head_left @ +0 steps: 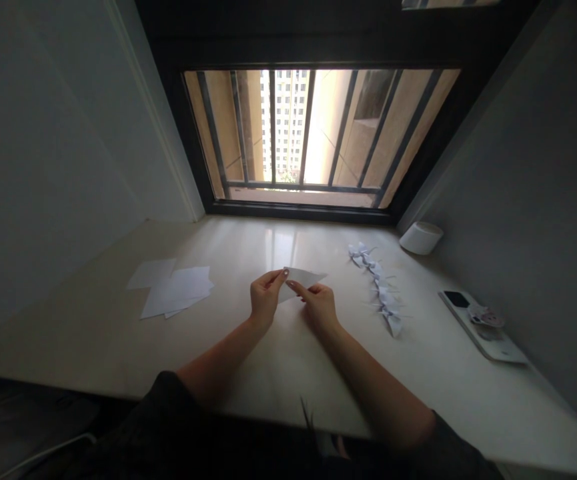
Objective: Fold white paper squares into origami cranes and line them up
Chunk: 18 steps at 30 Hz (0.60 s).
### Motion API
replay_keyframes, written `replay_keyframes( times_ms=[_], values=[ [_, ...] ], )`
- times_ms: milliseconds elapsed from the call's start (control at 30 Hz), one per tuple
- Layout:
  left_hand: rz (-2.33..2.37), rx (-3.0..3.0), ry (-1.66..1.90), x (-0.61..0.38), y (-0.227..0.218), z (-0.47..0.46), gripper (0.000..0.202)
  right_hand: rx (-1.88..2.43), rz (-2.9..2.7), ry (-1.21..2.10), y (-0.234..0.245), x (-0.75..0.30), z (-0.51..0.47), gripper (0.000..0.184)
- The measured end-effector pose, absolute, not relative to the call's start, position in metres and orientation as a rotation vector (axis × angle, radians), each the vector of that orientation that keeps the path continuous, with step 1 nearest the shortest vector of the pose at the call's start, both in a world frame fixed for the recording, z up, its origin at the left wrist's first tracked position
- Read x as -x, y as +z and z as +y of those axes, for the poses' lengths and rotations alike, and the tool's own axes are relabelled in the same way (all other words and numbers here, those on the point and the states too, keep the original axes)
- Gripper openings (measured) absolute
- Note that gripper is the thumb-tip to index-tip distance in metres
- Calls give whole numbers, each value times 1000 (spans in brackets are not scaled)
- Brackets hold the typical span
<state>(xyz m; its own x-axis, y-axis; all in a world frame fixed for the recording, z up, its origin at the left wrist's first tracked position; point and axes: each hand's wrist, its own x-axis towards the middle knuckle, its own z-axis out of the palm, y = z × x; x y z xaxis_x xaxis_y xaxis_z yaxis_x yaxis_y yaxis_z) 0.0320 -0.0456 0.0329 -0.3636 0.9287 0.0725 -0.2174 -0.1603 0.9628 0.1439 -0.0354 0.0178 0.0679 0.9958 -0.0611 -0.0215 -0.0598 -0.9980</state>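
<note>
A folded piece of white paper (304, 275) is held just above the white sill, its pointed end toward the right. My left hand (267, 293) pinches its upper left corner between thumb and fingers. With thumb and fingers closed on the lower edge, my right hand (319, 301) grips the same paper from the other side. The fingers cover part of the paper, so its full folded shape is hidden. To the right lies a row of several small folded paper pieces (381, 291) with thin points sticking out.
Loose white sheets (175, 291) lie overlapping on the left of the sill (248, 380). A white cylinder (421, 238) stands at the back right corner. Near the right wall lies a white phone (488, 333) with something attached to its back. A barred window (288, 212) closes off the far side.
</note>
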Motion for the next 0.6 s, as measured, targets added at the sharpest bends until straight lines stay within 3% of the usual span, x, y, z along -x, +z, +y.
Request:
replay_keyframes(
  times_ms=[367,600],
  values=[
    [1278,-825,1718,-26,37,-40,26,1120,-1192,1379,8,-149,-28,32],
    [1234,-874,1723,-25,34,-40,24,1149,-1275,1302,13,-154,-30,34]
  ],
)
